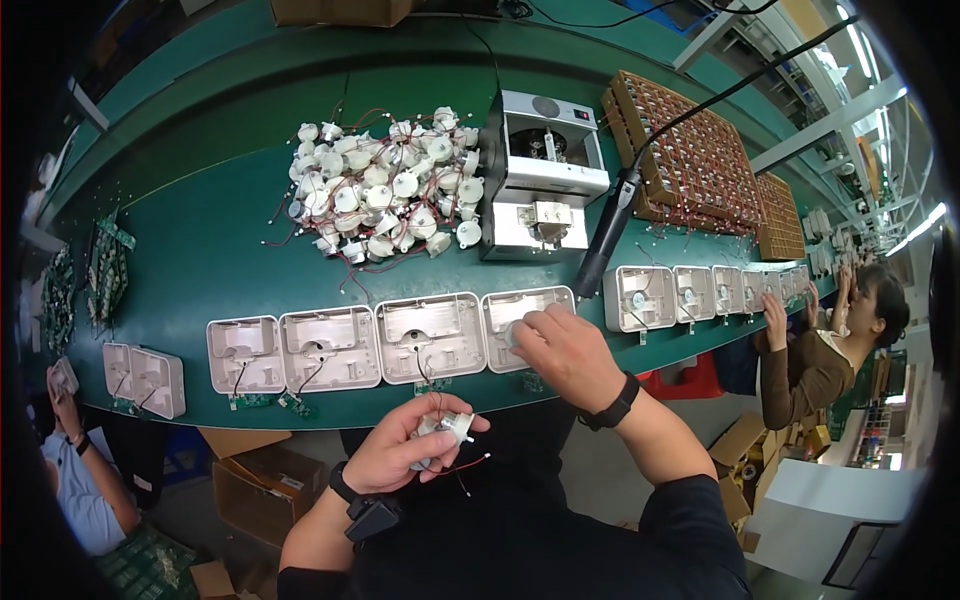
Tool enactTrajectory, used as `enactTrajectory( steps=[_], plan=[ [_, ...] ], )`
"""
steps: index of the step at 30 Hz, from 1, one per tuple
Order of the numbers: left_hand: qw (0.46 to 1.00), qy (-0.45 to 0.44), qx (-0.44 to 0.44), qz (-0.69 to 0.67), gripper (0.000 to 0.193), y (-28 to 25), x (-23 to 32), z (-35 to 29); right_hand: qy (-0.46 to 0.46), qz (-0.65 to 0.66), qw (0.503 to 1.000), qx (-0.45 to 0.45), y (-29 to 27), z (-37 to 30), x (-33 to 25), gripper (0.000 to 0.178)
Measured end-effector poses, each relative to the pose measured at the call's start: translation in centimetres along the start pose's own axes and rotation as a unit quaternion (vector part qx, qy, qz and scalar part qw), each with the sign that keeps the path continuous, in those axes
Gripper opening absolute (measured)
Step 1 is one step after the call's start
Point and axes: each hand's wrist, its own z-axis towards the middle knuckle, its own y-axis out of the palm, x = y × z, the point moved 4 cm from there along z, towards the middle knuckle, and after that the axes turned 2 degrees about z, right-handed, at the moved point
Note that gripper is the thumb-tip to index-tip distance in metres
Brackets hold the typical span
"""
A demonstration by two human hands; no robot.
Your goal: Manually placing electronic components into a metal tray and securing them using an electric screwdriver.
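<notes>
My left hand (pixel 405 445) is closed around a small white geared motor (pixel 457 427) with thin red and dark wires, just in front of the table edge. My right hand (pixel 570 352) reaches into a white plastic housing (pixel 530 299), the rightmost of a group in front of me. Its fingers are closed at a pale round part (pixel 513 335) inside, mostly hidden by the hand. Beside it stand more open white housings (pixel 430 306), with wires and small green circuit boards (pixel 297 404) at their front edges.
A heap of white motors (pixel 385 185) lies behind the housings. A grey screw feeder (pixel 548 180) and a hanging black electric screwdriver (pixel 610 235) stand right of it. Brown trays (pixel 690 150) are stacked farther right. Filled housings (pixel 640 297) line the right, near a co-worker (pixel 835 350).
</notes>
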Motion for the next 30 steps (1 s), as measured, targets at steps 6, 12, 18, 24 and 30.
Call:
enactTrajectory(
  steps=[6,12,18,24,30],
  plan=[
    [0.999,0.016,0.037,0.032,0.039,-0.4,0.0,0.0,-0.001,0.037,0.999,0.026,-0.4,0.6,0.1,0.023],
    [0.96,0.051,0.099,0.259,0.039,0.4,1.2,0.2,0.036,0.217,0.972,0.078,-4.1,0.6,-2.4,0.021],
    [0.863,0.161,0.148,0.455,0.036,1.0,2.3,-0.2,0.12,0.445,0.886,-0.057,-2.8,1.4,-5.9,0.027],
    [0.759,0.246,0.305,0.52,0.043,0.7,2.0,-2.0,0.108,0.373,0.922,0.011,-1.4,1.8,-9.1,0.029],
    [0.654,0.341,0.354,0.575,0.041,0.4,2.1,-3.9,0.089,0.342,0.935,0.018,-0.2,3.0,-10.3,0.031]
  ],
)
